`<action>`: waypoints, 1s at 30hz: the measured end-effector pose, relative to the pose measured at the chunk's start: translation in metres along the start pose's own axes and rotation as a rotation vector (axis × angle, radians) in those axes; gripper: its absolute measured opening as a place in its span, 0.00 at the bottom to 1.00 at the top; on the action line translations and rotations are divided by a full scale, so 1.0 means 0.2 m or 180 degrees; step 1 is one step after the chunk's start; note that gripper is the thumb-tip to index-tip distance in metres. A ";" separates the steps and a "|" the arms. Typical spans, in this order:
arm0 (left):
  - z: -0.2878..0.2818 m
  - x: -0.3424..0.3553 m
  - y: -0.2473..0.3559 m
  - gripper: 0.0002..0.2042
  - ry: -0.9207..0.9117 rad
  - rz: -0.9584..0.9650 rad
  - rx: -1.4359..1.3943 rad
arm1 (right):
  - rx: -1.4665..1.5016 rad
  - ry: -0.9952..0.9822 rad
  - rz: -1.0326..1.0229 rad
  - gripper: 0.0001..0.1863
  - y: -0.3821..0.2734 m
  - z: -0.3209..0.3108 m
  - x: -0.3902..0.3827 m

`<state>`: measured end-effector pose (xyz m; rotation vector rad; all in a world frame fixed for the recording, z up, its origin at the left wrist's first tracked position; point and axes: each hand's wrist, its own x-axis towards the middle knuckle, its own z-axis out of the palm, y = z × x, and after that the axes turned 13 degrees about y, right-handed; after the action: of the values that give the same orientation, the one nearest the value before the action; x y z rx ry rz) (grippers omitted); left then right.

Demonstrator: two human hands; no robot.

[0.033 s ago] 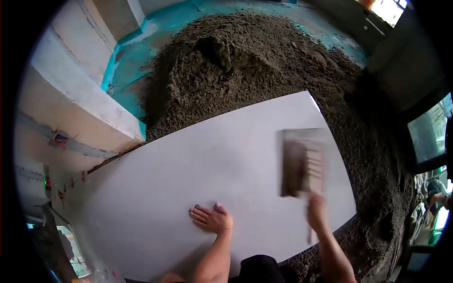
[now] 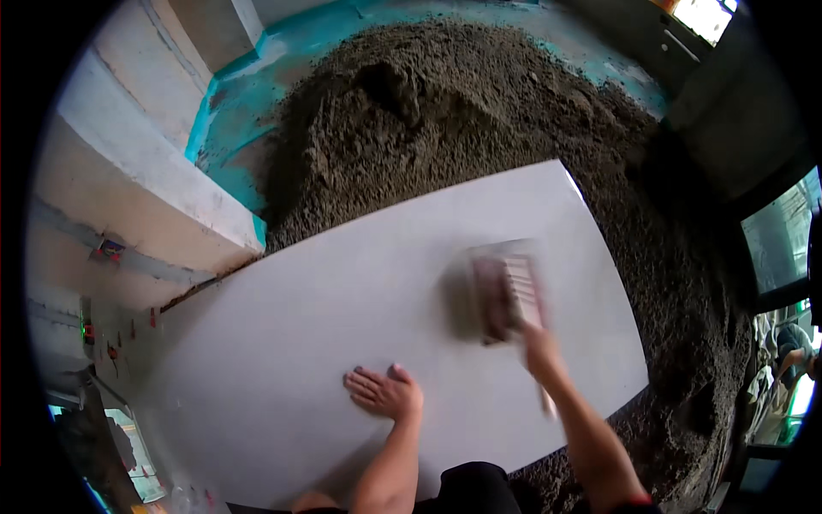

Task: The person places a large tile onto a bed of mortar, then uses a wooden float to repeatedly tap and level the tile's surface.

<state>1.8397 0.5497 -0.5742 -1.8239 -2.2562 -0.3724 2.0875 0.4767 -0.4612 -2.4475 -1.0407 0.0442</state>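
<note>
A large pale tile (image 2: 282,334) lies before me, its far and right edges over dark, crumbly mortar (image 2: 411,154). My left hand (image 2: 387,394) rests on the tile near its front edge, palm down with the fingers stretched out. In my right hand (image 2: 544,351) is the handle of a tile mallet (image 2: 505,295), its wide, blocky head brown-red with a pale ribbed strip. The head is over the right half of the tile, smeared by motion. Whether it touches the surface I cannot tell.
On the left a plastered wall corner (image 2: 154,184) meets the tile's far edge. Turquoise-coated floor (image 2: 235,176) shows behind it. Small red clips (image 2: 111,352) stand along the tiles at far left. Windows line the right, where another person (image 2: 792,351) bends over outside.
My right hand has swung the mallet to the left across the tile, away from its right edge. My left hand stays in the same place.
</note>
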 end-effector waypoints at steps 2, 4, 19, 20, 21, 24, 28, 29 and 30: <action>0.02 -0.03 -0.02 0.38 0.0052 0.0026 -0.0127 | 0.0766 -0.0184 0.0384 0.19 -0.14 0.45 0.29; 0.04 -0.06 -0.02 0.37 -0.0011 -0.0143 -0.0331 | 0.0906 -0.0528 0.0236 0.20 -0.28 0.72 0.50; 0.26 0.70 -0.36 0.37 -0.1258 0.0976 -0.1599 | 0.1337 -0.1266 0.0709 0.28 -0.54 0.95 0.03; 0.32 0.88 -0.52 0.37 -0.1207 0.0973 -0.1474 | 0.1550 -0.1197 0.0601 0.28 -0.51 0.96 0.00; 0.39 1.07 -0.71 0.38 -0.1302 0.0928 -0.1542 | 0.1593 -0.1153 0.0556 0.28 -0.50 0.98 -0.03; 0.50 1.40 -1.43 0.40 -0.1015 0.0691 -0.0934 | 0.1646 -0.1272 0.0798 0.26 -0.38 0.96 -0.24; 0.56 1.62 -2.37 0.42 -0.0507 -0.0008 -0.0511 | 0.1087 -0.2034 0.0830 0.23 -0.42 0.93 -0.37; 0.58 1.67 -2.54 0.42 -0.0576 -0.0260 -0.0529 | 0.0917 -0.2144 0.0840 0.23 -0.51 0.95 -0.35; 0.60 1.71 -2.65 0.41 -0.0633 -0.0397 -0.0296 | 0.0792 -0.2253 0.0861 0.23 -0.66 0.97 -0.31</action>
<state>1.2497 0.7994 -0.6092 -1.8435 -2.5352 -0.3351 1.9146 0.5941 -0.5853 -2.3518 -0.8764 1.1219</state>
